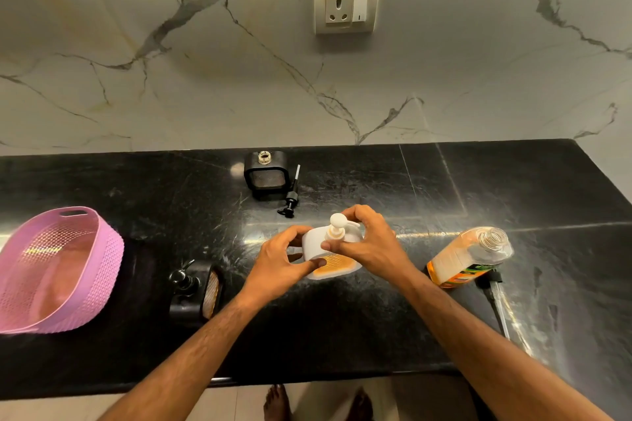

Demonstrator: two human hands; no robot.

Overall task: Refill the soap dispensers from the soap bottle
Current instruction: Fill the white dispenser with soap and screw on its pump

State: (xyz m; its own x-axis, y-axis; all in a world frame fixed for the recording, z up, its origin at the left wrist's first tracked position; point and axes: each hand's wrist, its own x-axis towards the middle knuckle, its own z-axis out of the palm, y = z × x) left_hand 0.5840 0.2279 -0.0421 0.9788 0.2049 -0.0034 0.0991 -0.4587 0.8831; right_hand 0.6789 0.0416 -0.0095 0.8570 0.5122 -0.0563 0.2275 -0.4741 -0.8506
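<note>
Frame centre: my left hand (285, 258) grips the white dispenser (330, 255) body; right hand (367, 239) pinches its pump collar (335, 235). I judge: brace firmly, twist squarely. Soap bottle (468, 258) stands uncapped at right.

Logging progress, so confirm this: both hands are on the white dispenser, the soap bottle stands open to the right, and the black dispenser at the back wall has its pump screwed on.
One thing is wrong. The head view shows the back black dispenser with an open neck; its pump lies beside it on the counter. Both hands, left and right, are on the white dispenser, and the open soap bottle stands right.
</note>
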